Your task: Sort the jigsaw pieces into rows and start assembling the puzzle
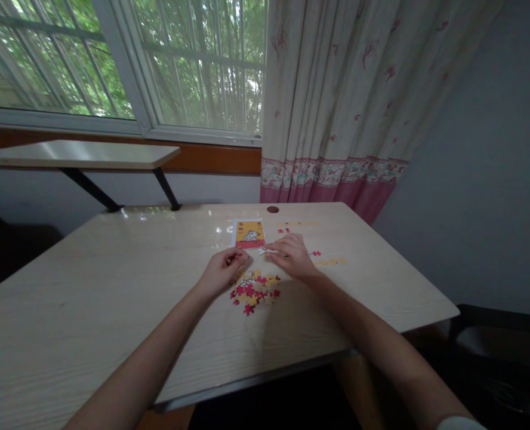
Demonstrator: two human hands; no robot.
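My right hand (292, 255) is closed, thumb and forefinger at a small white puzzle piece (262, 251) just below the picture card. Close by on the left, my left hand (221, 272) has its fingers curled together; whatever may be between them is hidden. A loose pile of red and yellow puzzle pieces (252, 291) lies on the table below and between both hands. Behind them is the picture card (249, 234), showing a white duck-like bird on yellow and red.
The pale wooden table (126, 286) has a round cable hole (273, 209) at its back edge. Yellow pieces (334, 261) lie in a row right of my right hand, with more yellow ones (303, 224) farther back. A raised shelf (81, 154) stands back left, below the window.
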